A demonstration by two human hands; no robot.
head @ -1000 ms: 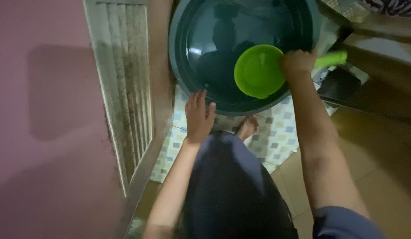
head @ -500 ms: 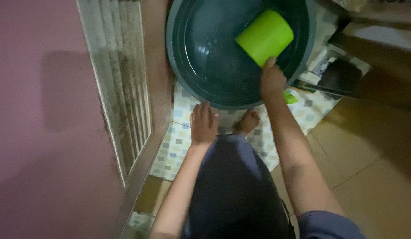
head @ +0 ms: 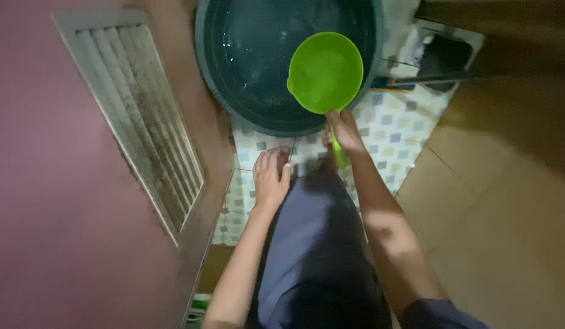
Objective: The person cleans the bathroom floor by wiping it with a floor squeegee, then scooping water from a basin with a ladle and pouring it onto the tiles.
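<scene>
— What has the right hand (head: 344, 131) got?

— Its fingers are wrapped around the handle of a bright green plastic dipper (head: 325, 72). The dipper's bowl lies just beyond the fingers, mouth up, over the near rim of the dark green water tub (head: 233, 91).

— And the left hand (head: 271, 176)?

— Flat on the person's knee, fingers loosely together, holding nothing, beside the right fingers and nearer the louvred door (head: 136, 122).

— How would that dipper handle?

— Light and stiff when empty, I'd judge, but wet plastic is slippery, and water would weigh down the bowl. A firm grip close to the bowl looks steadier.
</scene>
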